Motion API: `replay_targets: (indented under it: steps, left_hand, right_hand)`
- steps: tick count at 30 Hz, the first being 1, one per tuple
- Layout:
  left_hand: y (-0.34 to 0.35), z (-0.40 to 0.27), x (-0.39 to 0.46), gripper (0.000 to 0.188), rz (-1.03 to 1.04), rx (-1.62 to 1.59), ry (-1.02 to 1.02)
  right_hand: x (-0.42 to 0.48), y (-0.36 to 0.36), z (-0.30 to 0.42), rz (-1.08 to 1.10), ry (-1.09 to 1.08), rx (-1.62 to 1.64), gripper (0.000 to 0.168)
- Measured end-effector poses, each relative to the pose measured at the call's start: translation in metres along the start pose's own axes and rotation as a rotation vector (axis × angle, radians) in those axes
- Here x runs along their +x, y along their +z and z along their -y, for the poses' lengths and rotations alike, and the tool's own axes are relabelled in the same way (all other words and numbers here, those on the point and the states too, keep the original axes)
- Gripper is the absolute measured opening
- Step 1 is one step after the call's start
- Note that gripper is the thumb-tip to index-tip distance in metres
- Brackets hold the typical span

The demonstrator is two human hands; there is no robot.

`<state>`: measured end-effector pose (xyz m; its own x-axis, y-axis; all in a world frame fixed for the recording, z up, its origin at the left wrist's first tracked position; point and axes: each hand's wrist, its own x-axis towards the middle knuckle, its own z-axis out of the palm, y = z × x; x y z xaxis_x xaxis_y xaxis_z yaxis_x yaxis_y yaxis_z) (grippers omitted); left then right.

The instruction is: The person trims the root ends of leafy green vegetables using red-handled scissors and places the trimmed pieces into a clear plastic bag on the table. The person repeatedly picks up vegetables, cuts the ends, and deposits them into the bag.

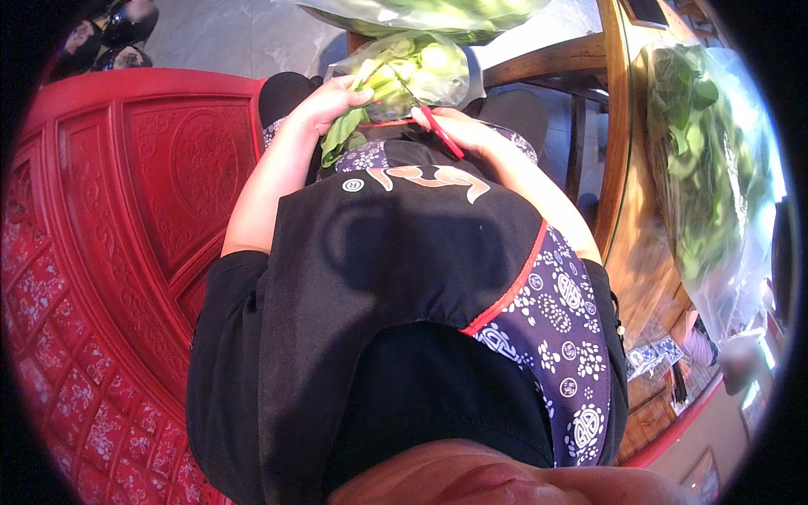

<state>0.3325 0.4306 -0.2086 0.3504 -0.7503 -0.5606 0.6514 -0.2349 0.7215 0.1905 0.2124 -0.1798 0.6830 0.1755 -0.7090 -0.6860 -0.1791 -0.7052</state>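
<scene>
My left hand point(333, 102) grips a leafy green vegetable point(344, 134), its leaves hanging down over my lap. Red-handled scissors point(443, 132) are in my right hand point(456, 126), with their dark blades pointing up and left toward the pale green stalks. Just beyond both hands, a clear plastic bag point(457, 79) holds pale green vegetable pieces point(413, 66). Whether the blades touch a stalk cannot be told.
A red carved wooden bench point(189, 158) curves along the left. At the right, a large clear bag of leafy greens point(707, 164) rests on a wooden table point(637, 252). Another bag of greens point(435, 16) is at the top. A person point(694, 341) shows at the lower right.
</scene>
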Motion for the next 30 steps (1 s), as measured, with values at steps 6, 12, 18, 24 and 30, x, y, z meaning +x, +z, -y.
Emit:
replay_targets:
  steps: [6,12,18,24,30]
  left_hand:
    - [0.003,-0.001,0.000,0.058,0.008,-0.084,0.032]
    - [-0.001,-0.002,-0.008,0.057,0.063,-0.121,0.096]
    - [0.001,-0.012,-0.026,0.055,0.074,-0.123,0.189]
    - [0.012,-0.030,-0.050,0.049,0.057,-0.006,0.247]
    - [0.061,-0.057,-0.061,0.046,0.011,0.029,0.363]
  right_hand:
    - [-0.006,0.003,0.017,-0.195,0.019,-0.108,0.065]
    - [0.013,-0.009,-0.004,-0.216,0.190,-0.240,0.075]
    - [-0.009,-0.007,0.003,-0.263,-0.041,-0.277,0.062]
    - [-0.044,0.001,0.019,-0.209,-0.382,-0.090,0.038]
    - [-0.052,0.013,0.060,-0.398,-0.717,0.157,0.038]
